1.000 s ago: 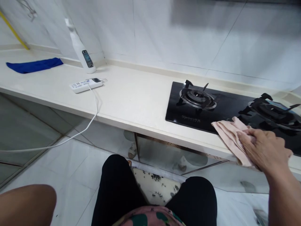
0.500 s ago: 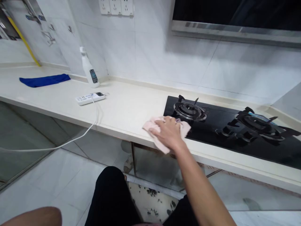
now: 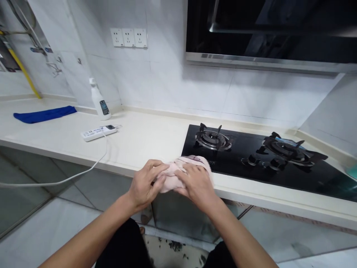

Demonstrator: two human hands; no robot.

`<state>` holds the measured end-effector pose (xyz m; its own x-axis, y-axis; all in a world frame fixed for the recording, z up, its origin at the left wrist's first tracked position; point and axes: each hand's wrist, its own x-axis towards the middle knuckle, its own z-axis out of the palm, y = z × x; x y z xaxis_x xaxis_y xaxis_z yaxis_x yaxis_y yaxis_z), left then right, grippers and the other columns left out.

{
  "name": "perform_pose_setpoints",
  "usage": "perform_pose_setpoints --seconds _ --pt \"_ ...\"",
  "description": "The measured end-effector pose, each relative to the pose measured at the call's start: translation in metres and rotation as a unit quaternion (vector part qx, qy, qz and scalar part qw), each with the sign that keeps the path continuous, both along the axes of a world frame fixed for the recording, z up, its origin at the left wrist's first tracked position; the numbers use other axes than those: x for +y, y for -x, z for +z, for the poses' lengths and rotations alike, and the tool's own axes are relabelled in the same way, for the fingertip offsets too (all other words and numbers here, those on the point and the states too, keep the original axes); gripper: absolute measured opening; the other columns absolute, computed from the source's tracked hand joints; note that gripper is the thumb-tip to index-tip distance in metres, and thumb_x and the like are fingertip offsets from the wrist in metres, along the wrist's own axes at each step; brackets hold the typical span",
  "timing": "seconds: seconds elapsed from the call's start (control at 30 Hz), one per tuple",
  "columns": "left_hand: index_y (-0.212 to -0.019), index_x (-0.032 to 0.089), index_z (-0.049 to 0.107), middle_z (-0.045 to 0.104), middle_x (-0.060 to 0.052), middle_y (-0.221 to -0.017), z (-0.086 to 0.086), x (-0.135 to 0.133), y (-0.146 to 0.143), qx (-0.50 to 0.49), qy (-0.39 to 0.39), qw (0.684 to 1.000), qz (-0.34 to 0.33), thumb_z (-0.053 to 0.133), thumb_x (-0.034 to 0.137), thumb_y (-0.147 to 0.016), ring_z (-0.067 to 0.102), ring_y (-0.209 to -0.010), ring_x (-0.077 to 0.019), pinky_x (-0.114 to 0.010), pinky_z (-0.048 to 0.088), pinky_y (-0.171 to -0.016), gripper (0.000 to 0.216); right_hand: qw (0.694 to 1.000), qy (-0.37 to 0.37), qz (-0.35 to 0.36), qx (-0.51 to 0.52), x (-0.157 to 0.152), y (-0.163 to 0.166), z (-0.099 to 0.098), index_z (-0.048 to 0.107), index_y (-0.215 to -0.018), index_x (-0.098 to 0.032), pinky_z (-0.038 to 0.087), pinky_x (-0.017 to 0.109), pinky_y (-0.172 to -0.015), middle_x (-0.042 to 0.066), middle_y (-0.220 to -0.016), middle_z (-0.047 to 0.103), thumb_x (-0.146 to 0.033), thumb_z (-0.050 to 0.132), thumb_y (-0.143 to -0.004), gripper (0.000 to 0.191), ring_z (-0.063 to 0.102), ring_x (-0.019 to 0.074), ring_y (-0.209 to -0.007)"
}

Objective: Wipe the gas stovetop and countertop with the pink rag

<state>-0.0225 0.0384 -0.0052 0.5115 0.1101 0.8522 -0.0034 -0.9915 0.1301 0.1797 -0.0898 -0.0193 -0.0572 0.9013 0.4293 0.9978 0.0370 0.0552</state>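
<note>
A pale pink cloth (image 3: pixel 171 181), bunched and folded, is between my two hands at the counter's front edge, by the left corner of the black gas stove (image 3: pixel 237 160). My left hand (image 3: pixel 146 182) pinches the cloth's left end between thumb and fingers. On the cloth's right part, my right hand (image 3: pixel 196 184) is closed, with its fingers curled over the fabric. A dark stripe shows along the cloth's upper edge. The cloth's underside is hidden.
On the cream counter (image 3: pixel 145 136) are a white power strip (image 3: pixel 99 133) with a cord hanging over the edge, a white spray bottle (image 3: pixel 99 100) and a blue cloth (image 3: pixel 46 114). A range hood (image 3: pixel 262 63) juts out above the stove. A patterned mat (image 3: pixel 175 249) lies below.
My left hand has come up from the lower left and taken hold of the cloth. The cloth, spread flat under my right hand before, is now gathered up. The view has tilted upward.
</note>
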Motion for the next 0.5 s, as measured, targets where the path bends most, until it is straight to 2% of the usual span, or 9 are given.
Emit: perform_pose_setpoints --seconds 0.13,0.27,0.37,0.5 --pt "-0.123 0.022 0.065 0.065 -0.010 -0.110 -0.008 0.041 -0.020 0.089 0.062 0.994 0.032 0.049 0.030 -0.107 0.066 -0.101 -0.0208 -0.034 0.057 -0.084 0.024 0.994 -0.063 -0.078 -0.045 -0.061 -0.051 -0.023 0.068 -0.130 -0.032 0.045 0.043 -0.093 0.012 -0.132 0.068 -0.043 0.092 -0.077 0.060 0.062 0.0322 -0.114" --pt "-0.118 0.022 0.068 0.066 -0.010 -0.110 -0.013 0.074 -0.022 0.159 0.095 0.981 0.052 0.048 0.039 -0.107 0.064 -0.103 -0.0242 -0.039 0.053 -0.089 0.029 0.984 -0.059 -0.138 -0.098 -0.125 -0.117 -0.044 0.071 -0.128 -0.030 0.048 0.047 -0.093 0.016 -0.131 0.068 -0.043 0.090 -0.077 0.056 0.063 0.0361 -0.116" --pt "-0.115 0.022 0.071 0.069 -0.010 -0.110 -0.015 0.089 -0.023 0.204 0.111 0.970 0.071 0.047 0.044 -0.105 0.064 -0.104 -0.0263 -0.042 0.051 -0.091 0.033 0.977 -0.047 -0.183 -0.096 -0.174 -0.171 -0.057 0.072 -0.129 -0.031 0.049 0.055 -0.094 0.018 -0.133 0.068 -0.052 0.081 -0.080 0.054 0.063 0.0405 -0.121" --pt "-0.113 0.023 0.072 0.071 -0.009 -0.111 -0.021 0.096 -0.022 0.224 0.117 0.965 0.077 0.048 0.046 -0.104 0.063 -0.106 -0.0275 -0.042 0.049 -0.093 0.035 0.959 -0.071 -0.271 -0.039 -0.247 -0.234 -0.065 0.071 -0.128 -0.039 0.048 0.065 -0.088 0.019 -0.137 0.067 -0.060 0.056 -0.087 0.049 0.063 0.0454 -0.125"
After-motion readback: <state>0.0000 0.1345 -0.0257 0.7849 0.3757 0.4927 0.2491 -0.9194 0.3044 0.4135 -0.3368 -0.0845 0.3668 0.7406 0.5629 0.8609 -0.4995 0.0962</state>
